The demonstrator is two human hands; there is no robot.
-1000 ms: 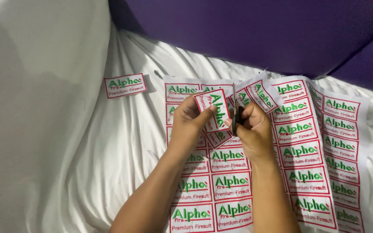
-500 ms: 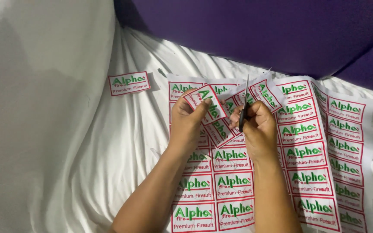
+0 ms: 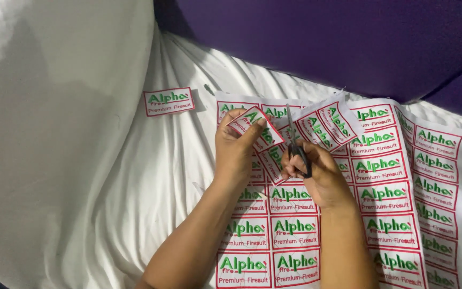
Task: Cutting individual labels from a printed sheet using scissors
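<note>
A white fabric sheet (image 3: pixel 397 182) printed with rows of red-bordered labels with green lettering lies on white bedding. My left hand (image 3: pixel 235 151) pinches a strip of these labels (image 3: pixel 255 128) lifted off the sheet's upper left part. My right hand (image 3: pixel 322 176) grips small black-handled scissors (image 3: pixel 293 143), blades pointing up between the lifted strip and a raised flap of labels (image 3: pixel 327 122). One cut-out label (image 3: pixel 169 101) lies apart on the bedding to the left.
A large white pillow or bedding mass (image 3: pixel 54 134) fills the left side. A dark purple surface (image 3: pixel 338 43) runs across the top behind the bedding. Rumpled white sheet (image 3: pixel 151 192) surrounds the label sheet.
My left hand has pulled the label strip a little left and down, away from the sheet. The scissors' blades have moved further up along the cut.
</note>
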